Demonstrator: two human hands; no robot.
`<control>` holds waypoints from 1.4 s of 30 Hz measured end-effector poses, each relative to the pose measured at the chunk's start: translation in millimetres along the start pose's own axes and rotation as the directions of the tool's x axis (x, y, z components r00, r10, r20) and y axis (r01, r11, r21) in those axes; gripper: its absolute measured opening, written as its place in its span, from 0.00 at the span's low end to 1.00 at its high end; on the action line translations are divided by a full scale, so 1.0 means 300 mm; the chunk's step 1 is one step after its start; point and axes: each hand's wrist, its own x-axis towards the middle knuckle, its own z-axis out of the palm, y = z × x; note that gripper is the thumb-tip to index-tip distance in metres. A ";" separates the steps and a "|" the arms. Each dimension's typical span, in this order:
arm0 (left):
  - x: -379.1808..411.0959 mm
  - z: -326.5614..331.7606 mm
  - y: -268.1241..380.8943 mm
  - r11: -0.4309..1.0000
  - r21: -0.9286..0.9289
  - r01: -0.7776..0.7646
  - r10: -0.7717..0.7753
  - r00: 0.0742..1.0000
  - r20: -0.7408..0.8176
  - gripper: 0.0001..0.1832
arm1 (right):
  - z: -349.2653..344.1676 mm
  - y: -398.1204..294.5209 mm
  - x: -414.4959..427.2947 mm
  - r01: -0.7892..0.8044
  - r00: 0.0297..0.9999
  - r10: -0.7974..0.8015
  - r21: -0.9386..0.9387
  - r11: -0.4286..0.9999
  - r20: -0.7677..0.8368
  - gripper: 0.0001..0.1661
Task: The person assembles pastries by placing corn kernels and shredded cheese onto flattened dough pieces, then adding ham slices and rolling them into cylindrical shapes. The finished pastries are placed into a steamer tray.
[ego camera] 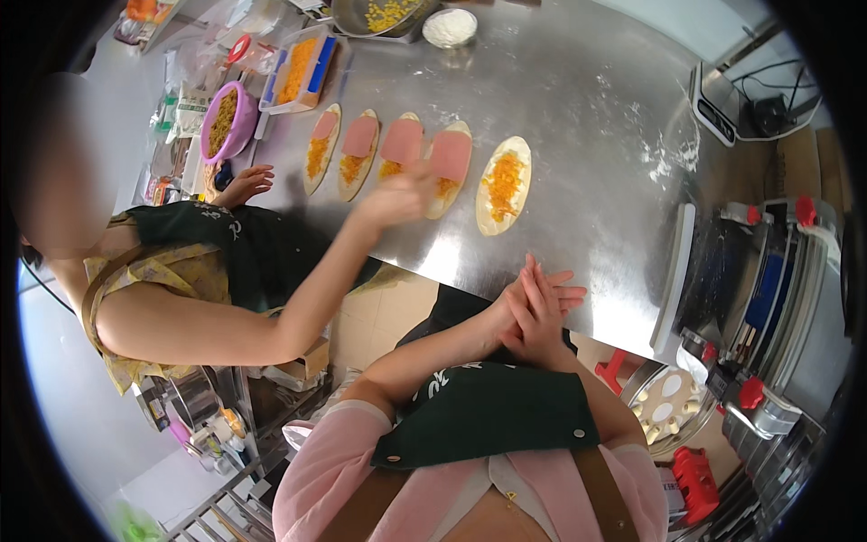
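Note:
My left hand (506, 313) and my right hand (539, 317) are pressed together at the front edge of the steel table. Their fingers are extended and cross each other, with nothing visible between them. Just beyond lies an oval piece of flattened dough (486, 211), topped with a strip of shredded orange filling (502, 186). To its left, several similar ovals lie in a row, each with orange filling and a pink ham slice (451, 154) over its far part. A co-worker's blurred hand (399, 196) hovers over the ovals nearest mine.
The co-worker's other hand (249, 184) rests by a pink bowl of brown filling (247, 125). A plastic box of orange shreds (297, 71), a metal bowl with corn (349, 17) and a bowl of white powder (450, 28) stand farther back. At right are a scale (711, 108) and a dough-sheeting machine (765, 298).

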 end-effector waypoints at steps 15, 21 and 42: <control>-0.228 -0.097 0.228 0.744 0.661 0.098 0.045 0.980 -0.196 0.22 | -0.026 0.214 -0.045 -0.593 0.787 0.516 -0.179 0.785 -0.338 0.22; -0.257 -0.163 0.264 0.682 0.723 0.111 0.069 0.974 -0.215 0.18 | 0.106 0.201 0.019 -0.614 0.779 0.546 -0.197 0.765 -0.309 0.10; -0.170 -0.217 0.300 0.685 0.724 0.084 0.272 0.892 -0.361 0.14 | 0.225 0.411 0.407 -0.345 0.915 0.288 -0.178 0.922 -0.284 0.13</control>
